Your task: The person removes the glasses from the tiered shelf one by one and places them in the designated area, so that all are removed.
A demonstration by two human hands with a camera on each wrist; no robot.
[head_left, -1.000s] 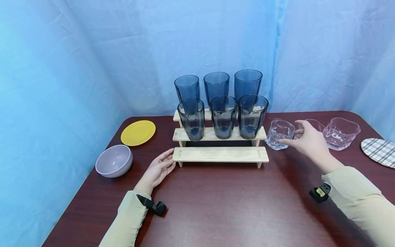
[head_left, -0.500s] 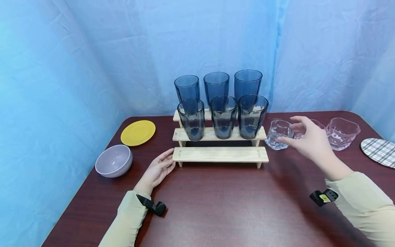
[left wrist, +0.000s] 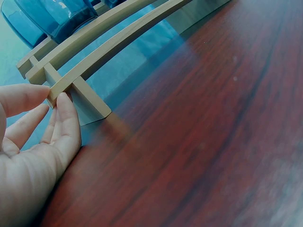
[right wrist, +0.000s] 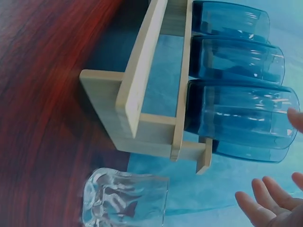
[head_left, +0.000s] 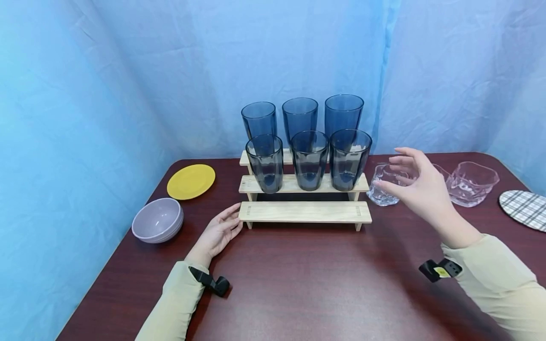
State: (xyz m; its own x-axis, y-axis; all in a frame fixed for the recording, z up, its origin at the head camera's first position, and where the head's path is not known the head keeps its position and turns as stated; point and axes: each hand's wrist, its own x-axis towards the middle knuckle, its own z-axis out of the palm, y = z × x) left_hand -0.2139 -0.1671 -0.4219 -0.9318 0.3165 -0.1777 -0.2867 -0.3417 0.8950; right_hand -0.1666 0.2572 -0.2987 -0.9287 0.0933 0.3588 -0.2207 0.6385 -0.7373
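In the head view my left hand (head_left: 216,235) is at the left end of a three-step wooden rack (head_left: 304,212). Its thumb and fingers (left wrist: 67,111) pinch the end of the lowest board, as the left wrist view shows. Blue-grey tumblers (head_left: 310,161) stand in rows of three on the middle and top steps; the lowest step is bare. My right hand (head_left: 422,187) is raised over a clear, wavy glass (head_left: 381,192) right of the rack, thumb and fingers spread apart with nothing between them. That glass (right wrist: 125,198) stands apart from the fingers in the right wrist view.
Behind the right hand are more clear glasses (head_left: 471,184), one partly hidden. A checked oval mat (head_left: 524,208) lies at the right edge. On the left are a yellow plate (head_left: 191,182) and a lilac bowl (head_left: 158,220). A blue curtain (head_left: 204,85) hangs behind the table.
My right hand has lifted up from beside the clear glass, its fingers now spread wider. My left hand stays at the rack's end, and the glasses stand where they were.
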